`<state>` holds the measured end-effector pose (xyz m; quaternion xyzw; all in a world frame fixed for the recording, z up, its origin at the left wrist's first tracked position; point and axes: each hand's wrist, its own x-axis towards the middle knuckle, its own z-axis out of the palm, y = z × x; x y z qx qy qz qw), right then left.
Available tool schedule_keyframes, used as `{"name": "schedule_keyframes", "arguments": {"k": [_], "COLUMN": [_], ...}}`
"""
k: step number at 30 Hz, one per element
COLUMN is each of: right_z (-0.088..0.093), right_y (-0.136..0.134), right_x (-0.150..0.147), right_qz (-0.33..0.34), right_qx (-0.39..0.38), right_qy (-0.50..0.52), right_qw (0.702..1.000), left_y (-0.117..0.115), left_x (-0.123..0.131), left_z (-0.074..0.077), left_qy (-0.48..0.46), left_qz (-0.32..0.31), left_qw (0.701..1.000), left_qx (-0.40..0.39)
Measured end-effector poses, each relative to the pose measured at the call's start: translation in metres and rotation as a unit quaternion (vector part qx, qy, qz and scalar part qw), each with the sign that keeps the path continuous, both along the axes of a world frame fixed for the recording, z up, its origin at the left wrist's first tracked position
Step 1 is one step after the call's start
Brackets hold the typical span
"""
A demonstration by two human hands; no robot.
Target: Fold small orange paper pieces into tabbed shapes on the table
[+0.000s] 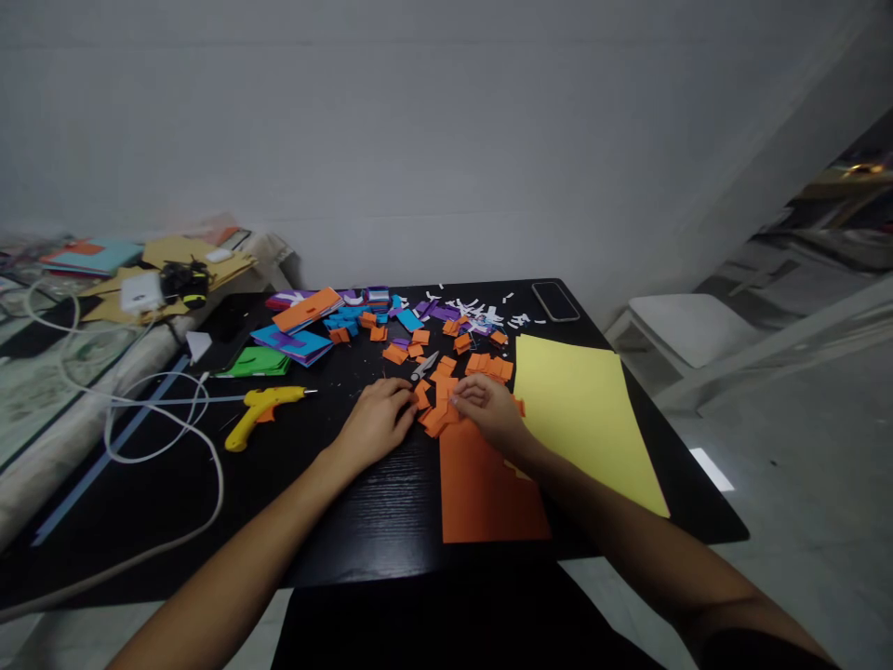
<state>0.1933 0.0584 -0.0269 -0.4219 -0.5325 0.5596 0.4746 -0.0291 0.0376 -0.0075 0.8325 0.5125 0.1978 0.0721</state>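
Small folded orange paper pieces (439,417) lie in a loose pile at the middle of the black table. My left hand (380,419) rests on the table at the pile's left side, thumb apart from the fingers, fingertips by an orange piece (422,395). Over the pile's right side, my right hand (492,409) has its fingers curled and pinched at an orange paper piece (447,389). Below it lies a larger orange sheet (488,493), partly under my right forearm. A pair of scissors (424,367) lies just beyond the pile.
Yellow paper sheets (586,409) lie right, a phone (555,301) at the back right. White paper scraps (474,314) are scattered behind. At left are a yellow glue gun (265,409), a white cable (216,465) and stacked coloured paper (293,342). A white chair (673,326) stands beyond.
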Motion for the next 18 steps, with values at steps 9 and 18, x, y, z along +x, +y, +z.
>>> {"name": "schedule_keyframes", "arguments": {"k": [9,18], "right_z": [0.0,-0.005], "right_y": [-0.012,-0.019], "right_x": [-0.006,-0.009], "right_qz": [0.09,0.104], "right_qx": [-0.023,-0.021], "right_qy": [-0.046,-0.044], "right_qw": [0.995,0.993], "left_y": [0.002,-0.004], "left_x": [-0.002,0.005], "left_z": [-0.01,0.005], "left_qy": [0.062,-0.154], "left_qz": [0.048,0.026], "left_qw": [0.997,0.987], "left_qx": [0.006,-0.044]}}
